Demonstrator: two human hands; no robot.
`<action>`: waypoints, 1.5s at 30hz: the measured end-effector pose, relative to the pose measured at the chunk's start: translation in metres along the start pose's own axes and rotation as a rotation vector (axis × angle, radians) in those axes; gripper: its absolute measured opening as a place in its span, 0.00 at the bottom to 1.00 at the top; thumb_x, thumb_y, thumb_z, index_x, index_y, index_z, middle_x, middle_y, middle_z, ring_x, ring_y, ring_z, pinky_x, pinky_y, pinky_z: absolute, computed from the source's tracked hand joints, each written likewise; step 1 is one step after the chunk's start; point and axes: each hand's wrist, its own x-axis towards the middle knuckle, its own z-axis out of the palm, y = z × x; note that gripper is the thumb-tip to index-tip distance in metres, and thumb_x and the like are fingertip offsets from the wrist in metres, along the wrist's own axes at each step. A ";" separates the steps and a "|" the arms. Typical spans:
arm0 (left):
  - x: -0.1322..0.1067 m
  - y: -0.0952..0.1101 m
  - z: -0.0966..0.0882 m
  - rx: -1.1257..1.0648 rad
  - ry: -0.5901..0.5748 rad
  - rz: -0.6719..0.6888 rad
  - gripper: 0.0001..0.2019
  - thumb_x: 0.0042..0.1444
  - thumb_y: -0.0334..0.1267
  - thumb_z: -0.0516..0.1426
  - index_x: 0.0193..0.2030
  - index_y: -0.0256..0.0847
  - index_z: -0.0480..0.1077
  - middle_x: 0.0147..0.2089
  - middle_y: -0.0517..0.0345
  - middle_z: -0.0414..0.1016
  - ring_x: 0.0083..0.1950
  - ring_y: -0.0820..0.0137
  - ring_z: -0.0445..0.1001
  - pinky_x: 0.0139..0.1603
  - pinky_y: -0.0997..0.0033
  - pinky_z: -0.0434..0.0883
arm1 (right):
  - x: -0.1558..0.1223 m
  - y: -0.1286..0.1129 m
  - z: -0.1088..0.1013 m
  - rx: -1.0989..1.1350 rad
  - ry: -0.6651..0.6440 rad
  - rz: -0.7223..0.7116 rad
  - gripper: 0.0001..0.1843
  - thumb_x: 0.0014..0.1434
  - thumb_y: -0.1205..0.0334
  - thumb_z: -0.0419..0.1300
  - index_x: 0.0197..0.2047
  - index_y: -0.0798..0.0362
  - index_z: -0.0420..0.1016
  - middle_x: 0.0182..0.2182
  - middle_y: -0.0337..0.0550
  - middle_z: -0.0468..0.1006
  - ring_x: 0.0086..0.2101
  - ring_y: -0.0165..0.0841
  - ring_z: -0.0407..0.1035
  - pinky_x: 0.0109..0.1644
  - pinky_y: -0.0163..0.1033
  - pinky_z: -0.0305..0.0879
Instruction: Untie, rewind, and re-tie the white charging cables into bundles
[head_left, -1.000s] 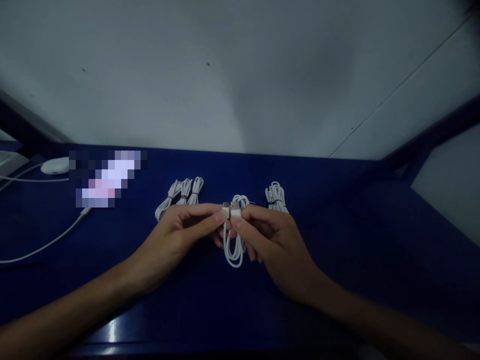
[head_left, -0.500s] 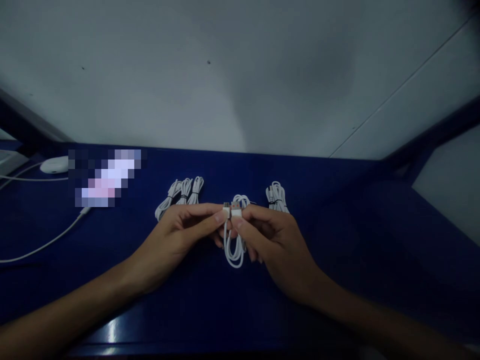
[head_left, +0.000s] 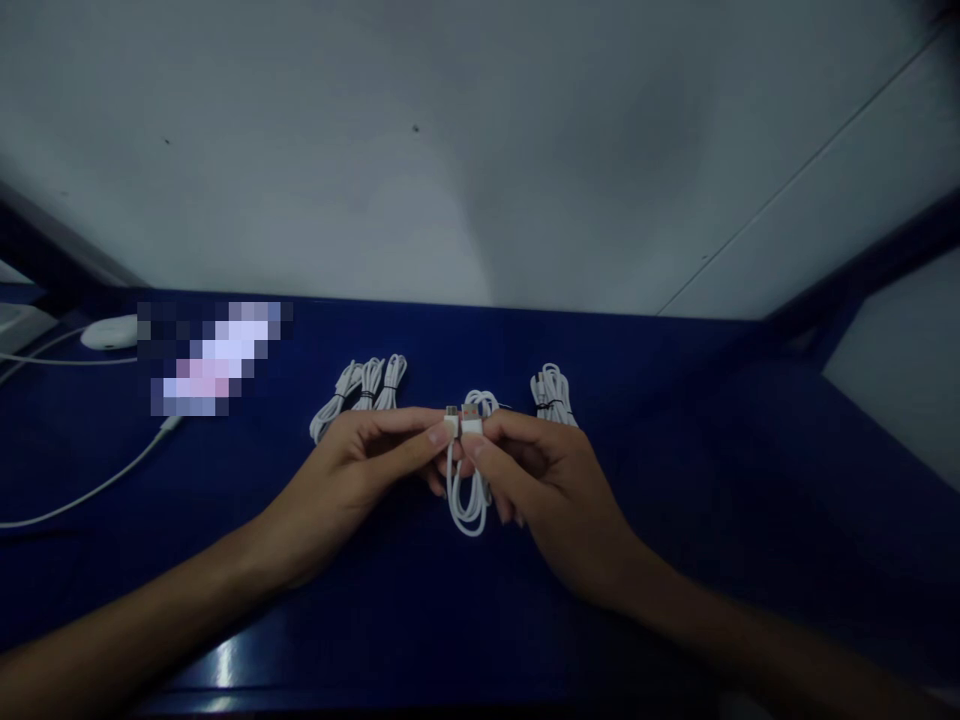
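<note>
Between my hands hangs a coiled white USB cable (head_left: 469, 510), above the blue table. My left hand (head_left: 360, 470) pinches one connector, a small plug with a metal tip, between thumb and forefinger. My right hand (head_left: 551, 480) pinches the wider USB plug (head_left: 472, 424) the same way. Both metal ends point away from me, side by side. Several tied white cables (head_left: 370, 378) lie beyond my left hand, partly hidden by it. Past my right hand lies another white bundle (head_left: 553, 392), bound with a dark tie.
A blurred-out bright device (head_left: 225, 350) lies at the left with a white cord (head_left: 112, 490) running from it. Beside it is a white rounded object (head_left: 109, 331). The blue table (head_left: 420, 620) meets a pale wall (head_left: 315, 200) at the back.
The USB plug in my right hand has tilted very slightly. Otherwise both hands and the cable stay in nearly the same place.
</note>
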 end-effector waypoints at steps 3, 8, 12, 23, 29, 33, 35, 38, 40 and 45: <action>0.000 -0.001 0.000 -0.007 -0.006 0.007 0.14 0.77 0.44 0.62 0.51 0.40 0.89 0.40 0.53 0.83 0.42 0.69 0.78 0.48 0.70 0.76 | 0.000 0.000 0.000 -0.007 0.003 0.005 0.17 0.75 0.61 0.62 0.32 0.51 0.79 0.20 0.30 0.68 0.22 0.24 0.62 0.27 0.30 0.61; -0.001 0.000 0.000 -0.008 -0.007 0.002 0.13 0.77 0.41 0.61 0.50 0.40 0.89 0.38 0.54 0.82 0.41 0.70 0.78 0.47 0.72 0.75 | 0.000 0.000 -0.001 -0.014 -0.004 0.006 0.18 0.76 0.59 0.63 0.32 0.50 0.78 0.20 0.30 0.68 0.22 0.25 0.62 0.27 0.31 0.62; 0.000 -0.001 0.000 -0.015 -0.005 0.000 0.13 0.77 0.43 0.62 0.51 0.40 0.89 0.39 0.53 0.82 0.43 0.69 0.79 0.48 0.71 0.76 | 0.000 0.000 -0.001 -0.012 0.008 0.024 0.18 0.75 0.59 0.63 0.31 0.50 0.78 0.20 0.31 0.68 0.22 0.26 0.62 0.26 0.33 0.61; 0.000 -0.001 -0.001 -0.009 0.001 0.003 0.14 0.76 0.45 0.63 0.51 0.40 0.89 0.39 0.52 0.83 0.42 0.68 0.78 0.47 0.70 0.75 | -0.001 -0.001 -0.001 -0.009 0.005 0.018 0.16 0.75 0.60 0.63 0.33 0.51 0.79 0.20 0.30 0.69 0.22 0.25 0.61 0.27 0.31 0.61; 0.000 0.000 0.000 -0.013 0.008 -0.014 0.13 0.76 0.44 0.62 0.51 0.40 0.89 0.39 0.52 0.83 0.42 0.67 0.78 0.48 0.70 0.75 | -0.001 -0.001 0.000 -0.018 0.014 0.025 0.18 0.75 0.60 0.63 0.30 0.51 0.78 0.20 0.31 0.69 0.22 0.26 0.62 0.27 0.33 0.61; 0.000 0.000 0.000 -0.013 0.002 -0.006 0.14 0.76 0.44 0.63 0.50 0.40 0.89 0.38 0.52 0.83 0.42 0.68 0.78 0.47 0.70 0.75 | 0.000 -0.001 0.001 -0.007 0.012 0.018 0.18 0.75 0.60 0.62 0.30 0.50 0.78 0.20 0.31 0.68 0.23 0.26 0.62 0.28 0.34 0.62; 0.000 0.000 0.000 -0.006 0.000 -0.005 0.14 0.76 0.45 0.62 0.50 0.40 0.89 0.38 0.52 0.82 0.41 0.68 0.78 0.47 0.69 0.75 | 0.000 -0.001 0.001 -0.003 0.007 0.022 0.17 0.75 0.60 0.62 0.31 0.50 0.79 0.21 0.32 0.68 0.23 0.27 0.62 0.28 0.34 0.61; 0.000 0.001 0.000 0.006 0.002 0.000 0.14 0.76 0.45 0.62 0.49 0.40 0.88 0.38 0.52 0.83 0.41 0.67 0.78 0.47 0.68 0.76 | 0.000 0.000 0.000 0.011 -0.001 0.017 0.18 0.76 0.60 0.62 0.31 0.49 0.78 0.22 0.32 0.69 0.24 0.27 0.63 0.29 0.35 0.62; 0.000 0.000 0.000 0.003 0.009 0.005 0.13 0.76 0.45 0.63 0.49 0.40 0.88 0.38 0.52 0.83 0.41 0.67 0.79 0.47 0.68 0.76 | 0.000 0.001 0.000 0.024 -0.017 0.010 0.19 0.76 0.59 0.62 0.31 0.50 0.78 0.24 0.34 0.72 0.26 0.28 0.64 0.30 0.36 0.63; 0.002 -0.004 0.001 -0.118 0.076 0.010 0.10 0.72 0.44 0.67 0.44 0.39 0.83 0.38 0.54 0.83 0.38 0.70 0.79 0.44 0.70 0.77 | 0.000 0.001 -0.001 0.101 -0.087 0.014 0.15 0.77 0.55 0.63 0.37 0.50 0.79 0.34 0.39 0.80 0.32 0.31 0.68 0.37 0.39 0.66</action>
